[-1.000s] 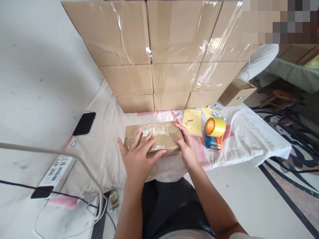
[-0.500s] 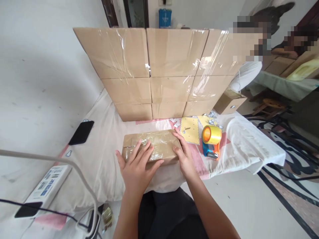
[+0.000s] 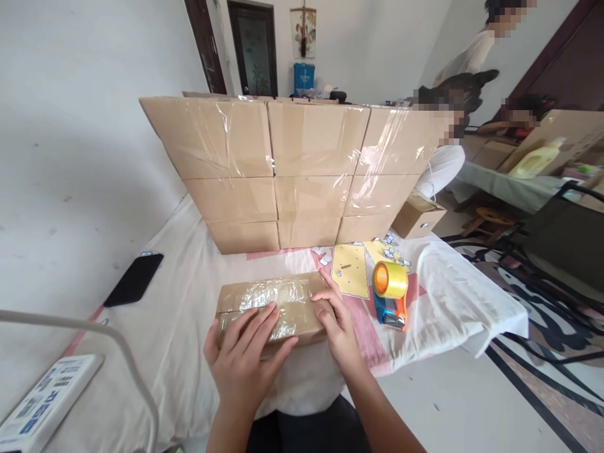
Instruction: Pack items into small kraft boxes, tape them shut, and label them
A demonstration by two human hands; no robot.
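Observation:
A small cardboard box (image 3: 278, 294) with clear tape across its top lies on the cloth-covered table in front of me. My left hand (image 3: 248, 352) rests over its near left part, fingers spread on the top and thumb along the near edge. Around the right end of the box, my right hand (image 3: 337, 321) grips the corner, with bent fingers on the top and side. To the right stands a tape dispenser (image 3: 391, 308) in blue and orange, carrying a yellow roll of tape (image 3: 391, 279). The underside of the box is hidden.
Behind the box rises a taped wall of stacked cardboard boxes (image 3: 309, 198). A black phone (image 3: 134, 280) and a white power strip (image 3: 50, 399) lie at left, near a pale cable (image 3: 117, 343). Another carton (image 3: 418, 216) sits at back right, beside a person (image 3: 443, 167).
My view has tilted up, so the table sits lower and more of the room shows. My left fingers have slid slightly toward the box's near edge. The right hand still grips the end.

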